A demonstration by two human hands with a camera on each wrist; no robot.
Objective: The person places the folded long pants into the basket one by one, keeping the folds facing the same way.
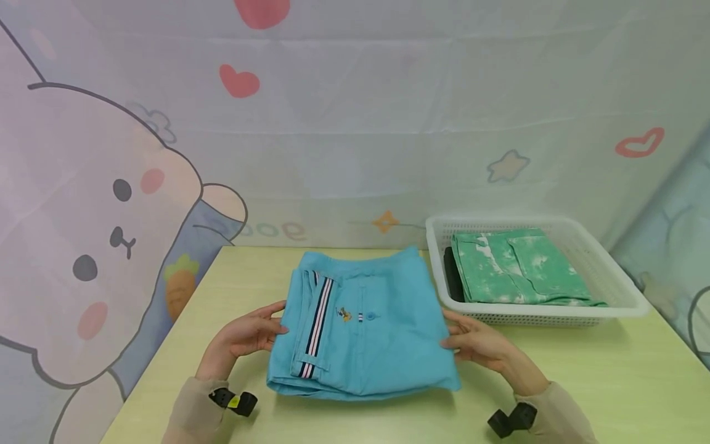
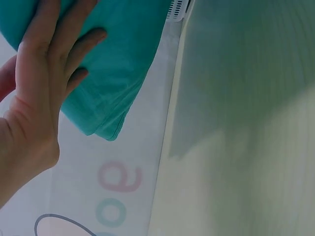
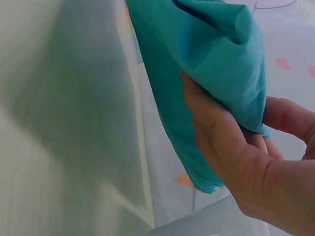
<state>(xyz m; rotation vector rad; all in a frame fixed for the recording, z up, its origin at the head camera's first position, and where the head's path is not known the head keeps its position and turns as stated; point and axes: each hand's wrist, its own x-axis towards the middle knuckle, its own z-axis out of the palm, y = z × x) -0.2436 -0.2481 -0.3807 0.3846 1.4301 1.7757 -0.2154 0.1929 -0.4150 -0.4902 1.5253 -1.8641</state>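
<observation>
Folded turquoise trousers point(image 1: 394, 345) are held up off the table between two hands, with a striped waistband strip, a small embroidered emblem and a button facing up. My left hand point(image 1: 252, 333) grips the left edge, thumb on top; in the left wrist view its fingers point(image 2: 74, 44) spread along the underside. At the right edge, my right hand point(image 1: 477, 342) pinches the cloth. The right wrist view shows the thumb point(image 3: 288, 115) on one side of the folded layers and fingers point(image 3: 216, 128) beneath and between them.
A white plastic basket point(image 1: 621, 290) stands at the back right of the pale yellow table point(image 1: 554, 382). Inside it lie folded green-and-white cloth point(image 1: 516, 268) and a black item point(image 1: 453, 274). A printed curtain point(image 1: 355, 111) hangs behind the table.
</observation>
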